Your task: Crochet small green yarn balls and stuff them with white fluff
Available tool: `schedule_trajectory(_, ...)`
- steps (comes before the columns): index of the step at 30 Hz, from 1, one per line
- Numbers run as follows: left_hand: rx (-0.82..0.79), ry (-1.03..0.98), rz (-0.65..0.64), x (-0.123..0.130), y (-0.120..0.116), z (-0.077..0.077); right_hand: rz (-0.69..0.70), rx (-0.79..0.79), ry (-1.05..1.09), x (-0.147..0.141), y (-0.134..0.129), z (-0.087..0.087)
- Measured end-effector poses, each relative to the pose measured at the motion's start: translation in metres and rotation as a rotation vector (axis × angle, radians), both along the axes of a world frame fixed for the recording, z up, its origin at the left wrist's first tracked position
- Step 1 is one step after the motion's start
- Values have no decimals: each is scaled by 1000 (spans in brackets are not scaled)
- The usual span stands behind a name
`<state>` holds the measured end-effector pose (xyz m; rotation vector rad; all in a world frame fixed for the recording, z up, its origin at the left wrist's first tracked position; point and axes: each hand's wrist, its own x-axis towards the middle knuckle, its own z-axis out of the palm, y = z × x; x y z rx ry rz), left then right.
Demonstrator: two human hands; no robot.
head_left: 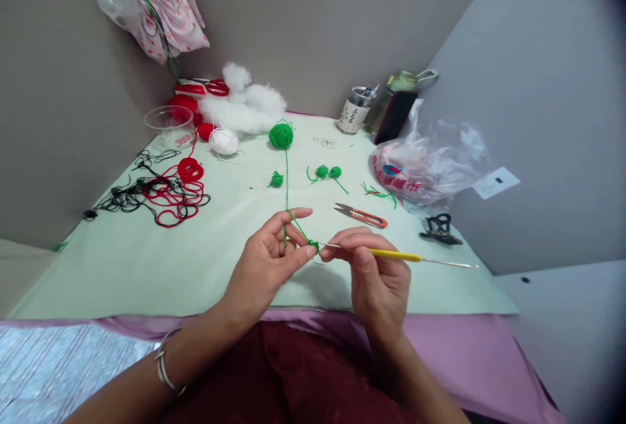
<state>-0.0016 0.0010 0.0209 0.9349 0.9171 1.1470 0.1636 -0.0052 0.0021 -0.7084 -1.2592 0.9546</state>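
My left hand [274, 254] pinches a small green crochet piece [313, 246] between thumb and fingers. Green yarn [287, 179] runs from that hand back to a green yarn ball [281, 136]. My right hand [376, 267] is closed around a crochet hook [396, 254] with a yellow handle and metal ends. The hook's left tip meets the green piece; whether it sits inside a loop is too small to tell. Beyond my hands lie small green crocheted balls [321, 171] with yarn tails and another green piece [276, 179]. Orange-handled thread snips [364, 215] rest beyond my right hand.
Tangled black yarn [122, 194] and red yarn [190, 171] spread over the left side. White stuffing [247, 107], a white yarn ball [224, 141] and a clear tub [171, 129] stand behind. On the right are a pen holder [355, 113], phone [396, 117], plastic bag [420, 163] and black clip [441, 229].
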Motion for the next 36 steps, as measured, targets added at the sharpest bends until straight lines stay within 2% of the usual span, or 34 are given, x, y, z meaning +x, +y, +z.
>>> schedule_trajectory(10,111,224,57,-1,-2,3,-54,91,-176,1,-3,2)
schedule_trajectory(17,137,263,20,-5,-3,3,-12,81,-131,-2,0,-3)
schedule_trajectory(25,159,342,-31,-11,-5,-1,-26,110,-277,2,-2,3)
schedule_trajectory(31,123,288,-100,-14,-4,0,92,7,-129,3,-1,-5)
schedule_trajectory(36,1,63,-84,-9,-3,-1,171,-122,118,-4,2,-11)
